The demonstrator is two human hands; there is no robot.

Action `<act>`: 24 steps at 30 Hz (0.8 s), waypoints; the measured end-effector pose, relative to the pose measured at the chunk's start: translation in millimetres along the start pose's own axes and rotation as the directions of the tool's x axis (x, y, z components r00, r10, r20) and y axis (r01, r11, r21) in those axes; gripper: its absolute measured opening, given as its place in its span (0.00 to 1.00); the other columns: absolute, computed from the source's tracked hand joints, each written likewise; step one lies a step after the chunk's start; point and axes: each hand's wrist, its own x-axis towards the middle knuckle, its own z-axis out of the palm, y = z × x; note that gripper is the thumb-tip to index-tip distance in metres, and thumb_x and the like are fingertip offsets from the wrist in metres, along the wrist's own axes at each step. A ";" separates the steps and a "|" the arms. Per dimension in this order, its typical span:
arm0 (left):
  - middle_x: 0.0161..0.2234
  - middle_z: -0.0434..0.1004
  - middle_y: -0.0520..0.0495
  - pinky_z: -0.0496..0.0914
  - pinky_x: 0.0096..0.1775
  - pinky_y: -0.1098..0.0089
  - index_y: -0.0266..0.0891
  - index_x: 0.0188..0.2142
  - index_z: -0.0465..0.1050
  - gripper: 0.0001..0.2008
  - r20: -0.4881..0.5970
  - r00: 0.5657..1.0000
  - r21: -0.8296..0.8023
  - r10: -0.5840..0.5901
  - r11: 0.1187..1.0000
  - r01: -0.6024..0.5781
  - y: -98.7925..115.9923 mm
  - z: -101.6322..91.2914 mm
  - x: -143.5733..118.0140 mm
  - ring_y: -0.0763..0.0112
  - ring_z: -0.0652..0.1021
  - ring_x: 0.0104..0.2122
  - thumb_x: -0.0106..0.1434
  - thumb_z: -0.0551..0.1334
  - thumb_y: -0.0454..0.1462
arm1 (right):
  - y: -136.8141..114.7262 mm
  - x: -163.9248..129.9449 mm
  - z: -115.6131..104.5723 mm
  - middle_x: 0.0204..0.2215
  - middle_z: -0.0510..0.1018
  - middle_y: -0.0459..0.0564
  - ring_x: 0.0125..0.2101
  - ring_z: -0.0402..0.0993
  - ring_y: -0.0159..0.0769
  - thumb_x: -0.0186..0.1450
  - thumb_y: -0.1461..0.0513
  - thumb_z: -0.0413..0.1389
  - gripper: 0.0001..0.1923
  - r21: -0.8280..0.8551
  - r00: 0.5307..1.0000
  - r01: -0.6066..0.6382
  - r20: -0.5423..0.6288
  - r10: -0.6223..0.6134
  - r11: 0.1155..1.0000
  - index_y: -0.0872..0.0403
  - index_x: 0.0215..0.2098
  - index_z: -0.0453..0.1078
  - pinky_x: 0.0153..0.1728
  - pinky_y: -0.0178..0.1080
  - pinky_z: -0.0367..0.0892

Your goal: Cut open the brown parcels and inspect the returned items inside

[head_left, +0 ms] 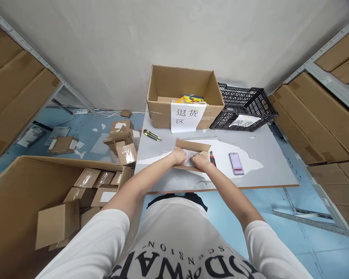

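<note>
Along the bottom of the frame: the wearer's pale shirt [174,232], both forearms reaching up toward centre. Lower left, a big carton [14,182] partly filled with small taped boxes [82,195], piled unevenly; a knock to its wall could shift the nearest one.

Centre of frame, on the grey table [267,155]: a small open carton [193,145], long flap raised on the far side, clear plastic [189,159] inside. Left hand [179,155] curled at the carton's left end, knuckles up, against the plastic. Right hand [200,161] bent down into the right part, fingers curled; fingertips hidden on both, so cannot tell whether either pinches the plastic. Contents beneath not made out. Risk, as judged: a hard tug with the carton unbraced might drag it along the table or rip the plastic suddenly.

Just right of the right hand, a red-and-black cutter [212,158]; blade state unclear. If exposed, a backward sweep of that wrist could meet it. Farther right, a blurred lilac object [236,164].

Beyond, left of centre, a yellow-and-black cutter [152,135]. Behind, upper centre, a labelled box [159,114] holding colourful packs [194,99]; to its right, a tilted-looking black crate [248,102]. Grey wall [174,35] at top.
</note>
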 end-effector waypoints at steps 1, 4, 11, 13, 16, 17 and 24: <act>0.30 0.80 0.39 0.62 0.47 0.59 0.36 0.27 0.77 0.07 0.014 1.000 0.016 -0.001 1.000 0.001 -0.9 0.3 0.6 0.57 0.77 0.37 0.52 0.65 0.39 | -1.5 2.1 1.8 0.40 0.79 0.61 0.41 0.76 0.44 0.62 0.71 0.48 0.15 -0.017 1.000 -0.020 -0.001 0.020 1.000 0.58 0.42 0.73 0.39 0.39 0.65; 0.34 0.80 0.36 0.55 0.52 0.54 0.35 0.31 0.78 0.13 0.043 0.999 0.073 0.018 0.997 -0.021 -2.5 -3.3 -3.6 0.56 0.76 0.39 0.55 0.63 0.44 | -1.4 0.0 5.3 0.39 0.79 0.65 0.41 0.75 0.47 0.62 0.72 0.46 0.16 -0.055 0.997 -0.072 -0.037 0.070 0.996 0.62 0.43 0.73 0.41 0.44 0.63; 0.38 0.78 0.33 0.43 0.57 0.48 0.35 0.36 0.78 0.23 -0.090 0.987 0.091 -0.133 0.986 0.141 -2.7 -16.5 -27.9 0.49 0.74 0.43 0.55 0.59 0.53 | 16.7 -26.8 6.1 0.43 0.76 0.66 0.43 0.72 0.47 0.63 0.70 0.44 0.18 -0.037 0.976 -0.140 -0.174 0.131 0.990 0.61 0.46 0.71 0.45 0.47 0.58; 0.40 0.78 0.33 0.39 0.58 0.47 0.36 0.38 0.78 0.26 -0.101 0.977 0.063 -0.185 0.979 0.192 -0.1 -13.9 -37.0 0.48 0.73 0.45 0.56 0.57 0.55 | 20.1 -35.6 14.0 0.47 0.73 0.67 0.46 0.70 0.48 0.64 0.68 0.45 0.18 0.009 0.954 -0.190 -0.236 0.186 0.982 0.61 0.49 0.69 0.46 0.47 0.58; 0.50 0.71 0.30 0.34 0.59 0.44 0.33 0.48 0.74 0.34 -0.142 0.949 0.030 -0.281 0.957 0.288 7.0 -4.7 -49.4 0.42 0.65 0.54 0.57 0.54 0.58 | 18.6 -45.4 31.1 0.59 0.61 0.68 0.55 0.61 0.52 0.66 0.59 0.46 0.25 0.079 0.915 -0.255 -0.301 0.267 0.964 0.61 0.59 0.59 0.50 0.50 0.56; 0.55 0.67 0.28 0.33 0.59 0.43 0.32 0.52 0.70 0.38 -0.150 0.933 0.019 -0.327 0.943 0.334 9.3 -1.1 -52.8 0.40 0.60 0.58 0.56 0.54 0.60 | 16.6 -47.3 36.6 0.62 0.56 0.67 0.58 0.56 0.54 0.66 0.55 0.46 0.30 0.096 0.907 -0.273 -0.306 0.289 0.957 0.62 0.62 0.55 0.51 0.52 0.56; 0.66 0.40 0.30 0.31 0.57 0.39 0.29 0.66 0.41 0.57 -0.053 0.843 -0.095 -0.536 0.843 0.530 7.5 18.3 -64.5 0.41 0.37 0.64 0.48 0.54 0.66 | 20.7 -50.5 61.9 0.66 0.42 0.63 0.64 0.40 0.54 0.60 0.39 0.44 0.49 0.172 0.900 -0.330 -0.239 0.365 0.928 0.61 0.67 0.36 0.56 0.59 0.49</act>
